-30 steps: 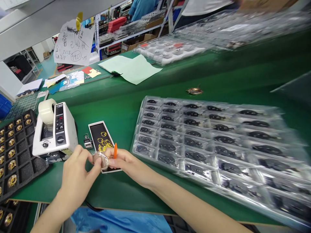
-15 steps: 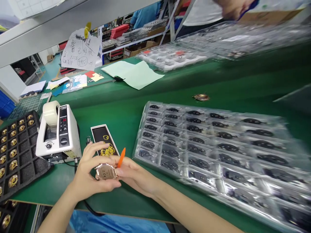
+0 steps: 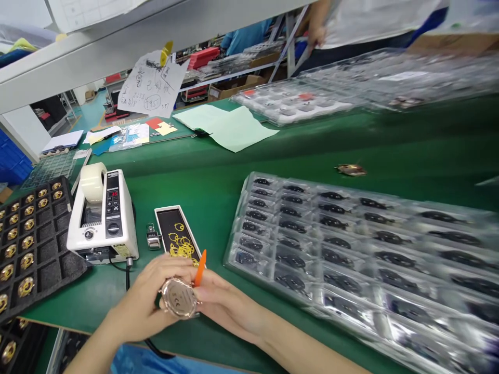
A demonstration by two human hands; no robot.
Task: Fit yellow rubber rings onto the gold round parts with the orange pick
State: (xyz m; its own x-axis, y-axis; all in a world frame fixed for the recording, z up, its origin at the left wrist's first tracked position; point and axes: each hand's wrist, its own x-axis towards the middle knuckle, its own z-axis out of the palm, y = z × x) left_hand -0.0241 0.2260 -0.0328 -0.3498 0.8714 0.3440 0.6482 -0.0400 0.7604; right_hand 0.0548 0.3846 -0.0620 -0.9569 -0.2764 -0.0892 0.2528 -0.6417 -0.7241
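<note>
A round rose-gold watch case [image 3: 179,298] is tilted with its engraved back toward me. My left hand [image 3: 140,298] is closed around its left side, fingers over the top and thumb below. My right hand [image 3: 234,309] pinches an orange pointed stick [image 3: 200,267] that stands up from the fingers, and its fingertips meet the right edge of the case. Just beyond the hands is a white-rimmed box [image 3: 159,221] with a black inside, holding thin yellow rings [image 3: 181,244]. A small metal counter [image 3: 153,238] lies at its left.
A white tape dispenser [image 3: 113,202] stands at left beside a black foam tray [image 3: 49,223] of gold watch cases. At right lies a clear tray [image 3: 234,254] of dark parts. Behind are a loose watch part [image 3: 351,170], pale green paper [image 3: 237,130] and a person [image 3: 362,23].
The view has shifted, so the bench sits lower and the right tray farther right. The watch case has turned to show more of its back, and my left fingers have closed in around it.
</note>
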